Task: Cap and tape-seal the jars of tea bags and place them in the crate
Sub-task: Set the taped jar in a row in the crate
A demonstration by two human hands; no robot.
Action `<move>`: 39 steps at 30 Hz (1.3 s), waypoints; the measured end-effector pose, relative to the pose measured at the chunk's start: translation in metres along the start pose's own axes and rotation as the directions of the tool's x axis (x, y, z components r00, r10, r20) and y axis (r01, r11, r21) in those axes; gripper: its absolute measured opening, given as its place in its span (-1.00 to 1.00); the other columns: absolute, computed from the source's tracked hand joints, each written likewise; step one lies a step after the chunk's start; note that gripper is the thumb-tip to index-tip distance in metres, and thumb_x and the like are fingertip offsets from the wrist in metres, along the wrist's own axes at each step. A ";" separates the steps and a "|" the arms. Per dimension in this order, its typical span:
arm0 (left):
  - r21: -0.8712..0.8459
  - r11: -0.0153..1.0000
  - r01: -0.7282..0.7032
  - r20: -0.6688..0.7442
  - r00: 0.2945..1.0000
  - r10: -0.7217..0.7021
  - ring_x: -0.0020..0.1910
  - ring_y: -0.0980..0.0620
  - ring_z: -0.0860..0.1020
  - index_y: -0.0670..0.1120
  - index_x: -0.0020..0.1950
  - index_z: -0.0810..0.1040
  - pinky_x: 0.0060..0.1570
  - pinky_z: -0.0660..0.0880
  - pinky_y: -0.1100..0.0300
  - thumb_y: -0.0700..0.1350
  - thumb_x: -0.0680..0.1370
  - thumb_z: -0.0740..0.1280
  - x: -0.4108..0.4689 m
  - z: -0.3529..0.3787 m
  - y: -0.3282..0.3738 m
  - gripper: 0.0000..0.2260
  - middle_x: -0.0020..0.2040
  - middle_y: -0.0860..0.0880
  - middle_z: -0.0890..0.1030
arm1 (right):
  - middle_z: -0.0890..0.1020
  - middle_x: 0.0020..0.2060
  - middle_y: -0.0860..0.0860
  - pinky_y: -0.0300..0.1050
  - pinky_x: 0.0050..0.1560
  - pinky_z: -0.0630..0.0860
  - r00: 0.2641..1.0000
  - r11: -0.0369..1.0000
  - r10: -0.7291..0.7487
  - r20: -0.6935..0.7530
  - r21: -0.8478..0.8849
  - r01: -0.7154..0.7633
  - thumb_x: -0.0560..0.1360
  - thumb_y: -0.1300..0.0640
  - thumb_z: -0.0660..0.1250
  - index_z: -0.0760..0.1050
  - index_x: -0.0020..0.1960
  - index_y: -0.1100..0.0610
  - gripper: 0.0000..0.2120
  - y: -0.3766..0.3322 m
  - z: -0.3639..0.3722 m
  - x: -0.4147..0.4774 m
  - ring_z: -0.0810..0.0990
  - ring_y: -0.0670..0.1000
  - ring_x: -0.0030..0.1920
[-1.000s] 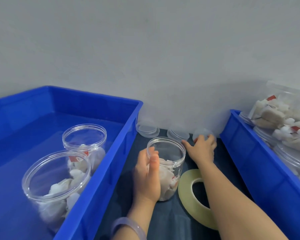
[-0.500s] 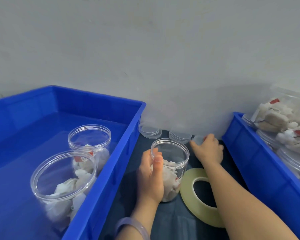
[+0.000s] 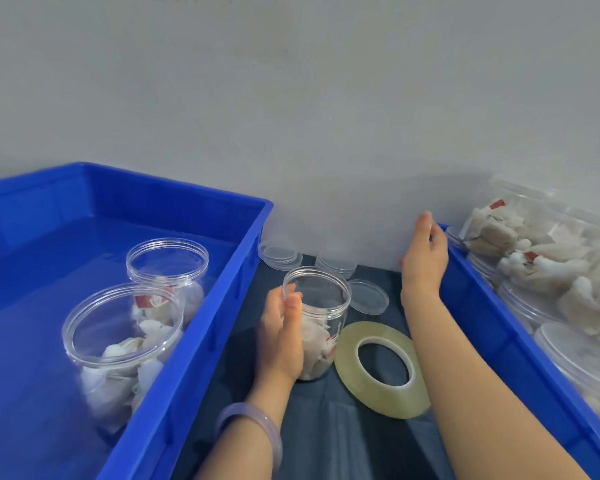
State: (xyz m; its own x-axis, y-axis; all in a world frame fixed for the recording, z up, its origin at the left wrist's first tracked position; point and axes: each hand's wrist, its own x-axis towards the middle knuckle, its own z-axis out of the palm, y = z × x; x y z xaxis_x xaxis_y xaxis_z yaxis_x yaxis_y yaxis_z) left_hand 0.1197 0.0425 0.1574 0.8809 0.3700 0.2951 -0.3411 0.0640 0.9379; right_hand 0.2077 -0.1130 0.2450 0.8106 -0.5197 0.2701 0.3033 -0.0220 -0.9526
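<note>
Big blue crate (image 3: 201,341) fills the desk's left side, and two open jars stand upright in it. The near jar (image 3: 118,344) and far jar (image 3: 168,268) sit just beside each other, both part-filled with tea bags, neither capped. Over on the right side, a second blue crate (image 3: 489,323) is heaped with clear jars of tea bags (image 3: 534,261), some lying on their sides. Between the crates runs a strip of dark cloth-covered desk (image 3: 343,438). On it lies the roll of clear tape (image 3: 349,355), flat, just right of the working jar. That open jar of tea bags (image 3: 323,306) stands upright mid-strip, no lid on. The left hand (image 3: 281,341) grips its left side, thumb at the rim, fingers wrapped round the wall. A single clear lid (image 3: 368,296) lies flat just right of the jar. Back at the far edge by the wall are two short stacks of lids, left stack (image 3: 279,254) and right stack (image 3: 336,264). The right hand (image 3: 425,258) hovers by the second crate's far corner, fingers loosely curved, nothing visible in them. The hands are well apart. A pale bangle (image 3: 246,431) circles the left wrist.
</note>
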 end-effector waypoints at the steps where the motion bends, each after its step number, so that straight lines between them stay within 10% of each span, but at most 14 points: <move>1: -0.018 1.000 0.014 -0.006 1.000 -0.014 0.00 0.28 0.51 0.01 0.10 0.50 -0.13 0.32 0.59 0.23 0.43 0.01 -0.001 0.000 0.001 -0.54 0.01 0.12 0.59 | 0.55 0.11 -0.13 -0.09 0.07 0.51 0.993 0.999 -0.032 0.113 0.018 0.030 0.52 -0.20 0.24 0.42 0.33 0.02 -0.53 -0.013 0.002 -0.010 0.53 0.02 0.18; 6: -0.019 1.000 0.006 -0.033 0.999 -0.007 -0.08 0.34 0.53 0.03 0.02 0.53 -0.13 0.36 0.49 0.25 0.47 -0.06 -0.003 -0.001 0.003 -0.52 -0.08 0.12 0.60 | 0.55 0.14 -0.21 -0.47 0.05 0.42 0.681 0.928 -0.058 0.730 -0.212 0.307 0.28 -0.14 0.39 0.48 0.09 -0.32 -0.62 -0.021 0.013 -0.086 0.50 -0.33 0.11; 13: -0.020 0.999 -0.050 -0.085 0.995 0.048 -0.22 0.33 0.56 0.01 -0.17 0.51 -0.27 0.41 0.48 0.28 0.48 -0.02 -0.004 -0.002 0.002 -0.55 -0.25 0.21 0.62 | 0.43 0.22 -0.21 -0.26 0.23 0.33 0.633 0.735 -0.140 0.761 -0.348 0.582 0.28 -0.31 0.33 0.49 0.26 -0.23 -0.45 -0.019 0.005 -0.114 0.37 -0.23 0.26; 19: 0.115 0.991 -0.074 -0.119 0.989 0.088 -0.29 0.35 0.53 0.07 -0.23 0.43 -0.29 0.35 0.57 -0.19 0.68 0.04 -0.002 -0.001 -0.004 -0.65 -0.37 0.14 0.52 | 0.42 0.25 -0.15 -0.16 0.25 0.34 0.612 0.677 -0.149 0.777 -0.371 0.636 0.41 -0.18 0.42 0.50 0.28 -0.18 -0.55 -0.021 0.005 -0.115 0.38 -0.14 0.27; 30: 0.003 0.999 -0.053 -0.089 0.995 0.053 -0.16 0.26 0.60 -0.03 -0.08 0.59 -0.20 0.47 0.40 0.23 0.53 -0.07 -0.001 -0.003 -0.004 -0.48 -0.20 0.07 0.65 | 0.38 0.14 -0.32 -0.46 -0.01 0.29 0.558 0.736 -0.008 0.830 -0.373 0.565 0.29 -0.22 0.44 0.50 0.25 -0.25 -0.48 -0.028 0.008 -0.102 0.29 -0.55 0.05; 39: -0.036 0.998 -0.057 -0.150 0.987 0.051 -0.32 0.31 0.56 0.03 -0.32 0.53 -0.30 0.43 0.42 0.15 0.55 -0.04 -0.001 -0.004 0.000 -0.55 -0.35 0.21 0.63 | 0.42 0.12 -0.29 -0.28 0.10 0.37 0.579 0.717 -0.005 0.815 -0.400 0.570 0.24 -0.24 0.35 0.52 0.23 -0.23 -0.45 -0.030 0.008 -0.109 0.39 -0.32 0.12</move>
State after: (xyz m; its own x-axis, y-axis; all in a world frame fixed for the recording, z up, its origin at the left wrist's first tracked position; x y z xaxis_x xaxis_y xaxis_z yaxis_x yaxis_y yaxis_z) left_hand 0.1176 0.0459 0.1561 0.8033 0.5075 0.3117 -0.4022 0.0763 0.9123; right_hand 0.1148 -0.0490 0.2449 0.8762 0.3954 0.2756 0.4792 -0.6542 -0.5851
